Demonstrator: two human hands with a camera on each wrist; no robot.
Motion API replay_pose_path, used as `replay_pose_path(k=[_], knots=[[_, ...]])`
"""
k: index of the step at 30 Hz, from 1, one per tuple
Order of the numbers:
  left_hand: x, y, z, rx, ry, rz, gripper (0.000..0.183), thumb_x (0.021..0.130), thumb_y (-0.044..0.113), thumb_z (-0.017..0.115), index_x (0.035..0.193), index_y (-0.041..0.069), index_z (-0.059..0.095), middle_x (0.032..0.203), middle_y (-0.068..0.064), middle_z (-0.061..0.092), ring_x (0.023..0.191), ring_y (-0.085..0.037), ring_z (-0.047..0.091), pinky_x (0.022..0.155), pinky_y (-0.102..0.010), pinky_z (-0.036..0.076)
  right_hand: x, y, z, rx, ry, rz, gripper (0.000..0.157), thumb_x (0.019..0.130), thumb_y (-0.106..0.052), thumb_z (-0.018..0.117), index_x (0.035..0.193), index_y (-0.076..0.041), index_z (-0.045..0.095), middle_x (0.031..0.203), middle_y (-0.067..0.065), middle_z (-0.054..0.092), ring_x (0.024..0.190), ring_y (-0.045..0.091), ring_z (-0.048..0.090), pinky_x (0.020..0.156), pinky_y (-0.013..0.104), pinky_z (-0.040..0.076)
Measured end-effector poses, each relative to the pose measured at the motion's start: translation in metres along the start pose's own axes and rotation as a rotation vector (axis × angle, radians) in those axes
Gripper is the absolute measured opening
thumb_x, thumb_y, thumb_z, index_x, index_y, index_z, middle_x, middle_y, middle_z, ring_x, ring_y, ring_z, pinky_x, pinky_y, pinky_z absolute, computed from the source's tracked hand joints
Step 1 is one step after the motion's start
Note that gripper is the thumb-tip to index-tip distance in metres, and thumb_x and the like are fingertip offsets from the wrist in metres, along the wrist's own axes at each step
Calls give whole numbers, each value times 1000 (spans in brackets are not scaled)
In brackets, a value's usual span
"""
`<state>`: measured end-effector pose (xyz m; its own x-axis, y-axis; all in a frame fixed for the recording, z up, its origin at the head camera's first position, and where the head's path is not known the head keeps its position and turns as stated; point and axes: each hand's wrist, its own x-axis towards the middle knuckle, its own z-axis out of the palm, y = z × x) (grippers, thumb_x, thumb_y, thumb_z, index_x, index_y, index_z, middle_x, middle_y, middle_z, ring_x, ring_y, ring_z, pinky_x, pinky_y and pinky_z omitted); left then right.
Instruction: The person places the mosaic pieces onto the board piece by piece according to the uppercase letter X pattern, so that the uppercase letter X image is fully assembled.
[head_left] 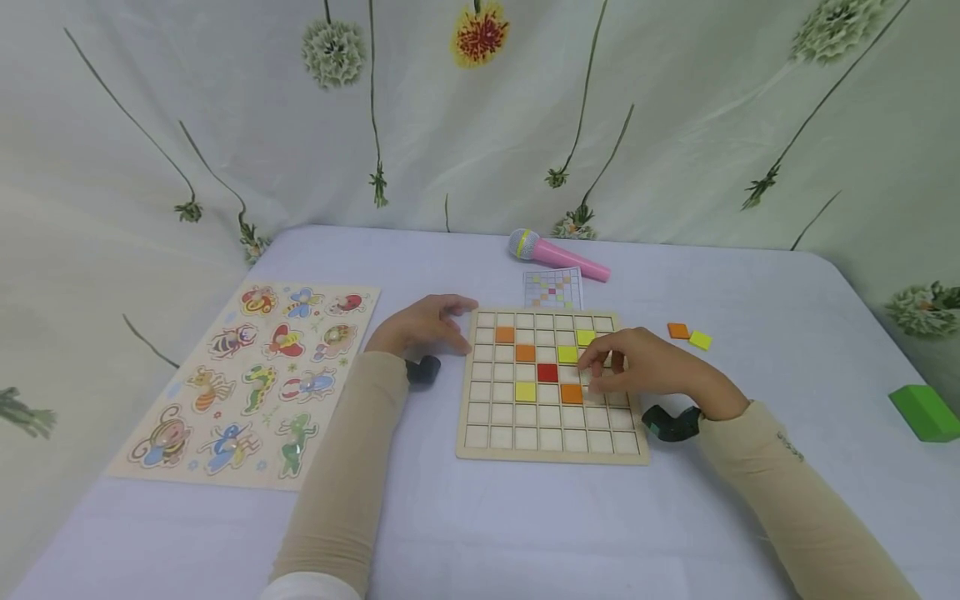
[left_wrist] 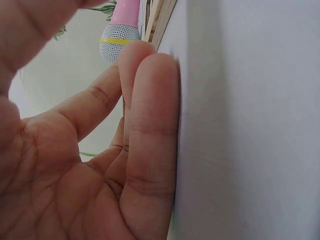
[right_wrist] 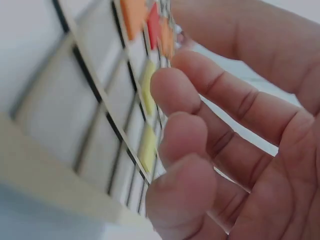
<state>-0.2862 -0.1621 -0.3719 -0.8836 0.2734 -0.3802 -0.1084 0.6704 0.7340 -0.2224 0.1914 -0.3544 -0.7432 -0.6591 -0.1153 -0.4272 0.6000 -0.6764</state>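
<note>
A wooden grid board (head_left: 553, 456) lies flat, with square tiles in some cells. A red tile (head_left: 547, 372) sits mid-board, in a diagonal with orange tiles, one being the orange tile (head_left: 505, 335). Yellow tiles, such as the yellow tile (head_left: 567, 355), form the crossing diagonal. My right hand (head_left: 637, 364) hovers over the board's right part, its loosely bent fingers (right_wrist: 175, 90) close to the yellow tiles; no tile shows between them. At the left edge, my left hand (head_left: 423, 323) rests on the cloth with fingers relaxed, its fingertips by the board's upper-left side.
Behind the board lie a small pattern card (head_left: 553, 288) and a pink microphone (head_left: 562, 254). To the right are a loose orange tile (head_left: 678, 331), a loose yellow tile (head_left: 701, 340) and a green block (head_left: 926, 413). An insect puzzle board (head_left: 251, 383) occupies the left.
</note>
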Motion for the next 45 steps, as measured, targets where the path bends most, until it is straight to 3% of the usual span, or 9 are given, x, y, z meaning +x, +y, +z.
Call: replay_pose_path(k=[9,14,23,27,34,41,45], knots=[[0,1,0,10,-3,9,85,85,6,87,161,15,52,158,-11,49,129,-30,51,117,-45,38,-22,8,-36,62,85,67,27,99,-9,77,124,2,74,99,2,70,80,22,59,57,31,50],[-1,1,-1,16,-2,10,84,86,7,87,161,16,51,159,-11,50,130,-30,51,118,-47,37,-35,20,-56,70,162,119,26,102,-9,72,126,2,74,108,10,73,81,24,60,58,32,51],[-4,2,-2,22,-5,20,84,86,8,86,162,16,51,159,-11,50,131,-30,52,119,-47,37,-56,69,-75,120,274,220,29,106,-7,66,129,8,70,107,2,69,78,20,58,62,30,50],[-3,2,-2,25,-5,18,84,86,9,86,162,16,51,159,-11,50,131,-30,52,119,-47,37,-63,87,-76,112,307,290,31,107,-8,64,131,11,67,115,9,65,75,20,55,62,29,47],[-1,1,-1,29,-1,11,84,86,8,86,162,16,51,158,-11,51,128,-30,51,116,-46,38,-66,105,-75,60,280,370,34,108,-5,59,138,11,63,120,21,59,67,18,47,59,28,42],[-2,1,-1,26,-4,17,84,86,9,86,162,16,51,159,-11,51,127,-30,51,116,-46,38,-66,114,-73,10,246,382,39,101,5,55,138,10,64,123,33,64,73,21,48,59,29,43],[-1,1,-1,26,-5,16,83,86,9,86,162,16,51,158,-11,51,128,-30,52,117,-46,38,-69,114,-73,-8,235,368,38,98,6,62,135,11,66,123,33,65,80,22,52,61,30,46]])
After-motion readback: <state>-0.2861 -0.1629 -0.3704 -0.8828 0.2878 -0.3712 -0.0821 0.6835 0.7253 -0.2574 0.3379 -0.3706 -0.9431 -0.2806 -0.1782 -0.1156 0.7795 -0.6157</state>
